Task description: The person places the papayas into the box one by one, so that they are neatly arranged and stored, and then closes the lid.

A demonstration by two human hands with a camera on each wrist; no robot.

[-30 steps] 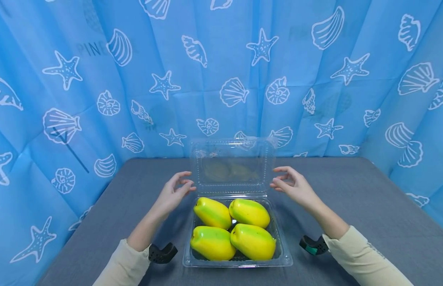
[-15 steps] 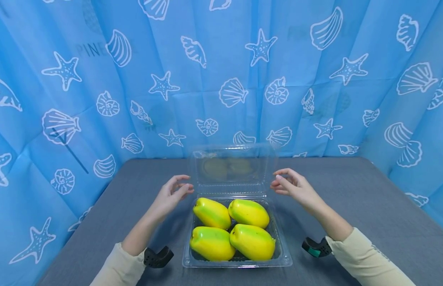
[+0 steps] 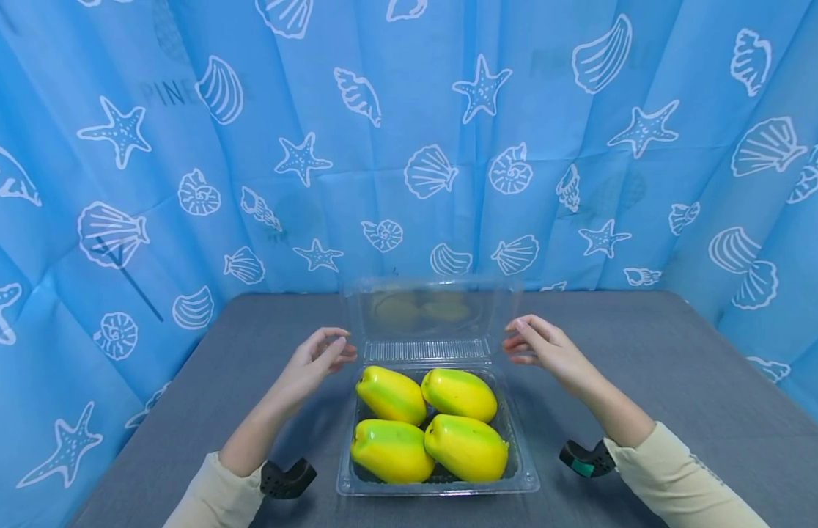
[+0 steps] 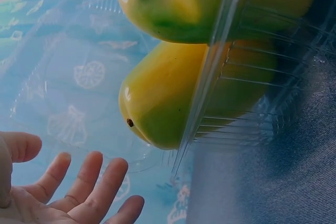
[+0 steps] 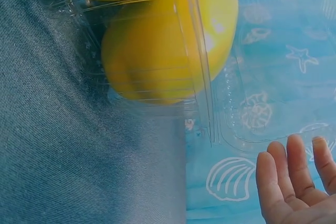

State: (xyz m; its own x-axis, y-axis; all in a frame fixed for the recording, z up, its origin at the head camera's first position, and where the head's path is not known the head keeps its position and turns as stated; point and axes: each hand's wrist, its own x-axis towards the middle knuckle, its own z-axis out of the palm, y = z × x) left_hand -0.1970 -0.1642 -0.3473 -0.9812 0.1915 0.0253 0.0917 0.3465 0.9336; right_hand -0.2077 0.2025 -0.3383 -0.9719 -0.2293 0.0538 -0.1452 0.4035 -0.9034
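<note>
A clear plastic clamshell box [image 3: 442, 489] sits on the grey cloth with several yellow-green fruits, like papayas, in two rows; one of these fruits [image 3: 467, 449] lies at the front right. Its transparent lid [image 3: 429, 312] is raised and leans back from the far hinge. My left hand [image 3: 314, 359] is beside the lid's left edge, fingers spread and holding nothing, as the left wrist view shows. On the opposite side, my right hand [image 3: 547, 350] has its fingers loosely extended near the lid's right edge. The right wrist view shows its fingertips [image 5: 295, 145] free of any grip.
The grey cloth-covered table [image 3: 204, 411] extends around the box. Behind it hangs a blue curtain [image 3: 396, 132] with white shells and starfish. Black wrist mounts [image 3: 289, 480] jut inward from both cuffs beside the box.
The lid has tipped further back and its top edge now sits lower. Both hands have sunk slightly and drawn a little apart. The fruits and the box's base stay put.
</note>
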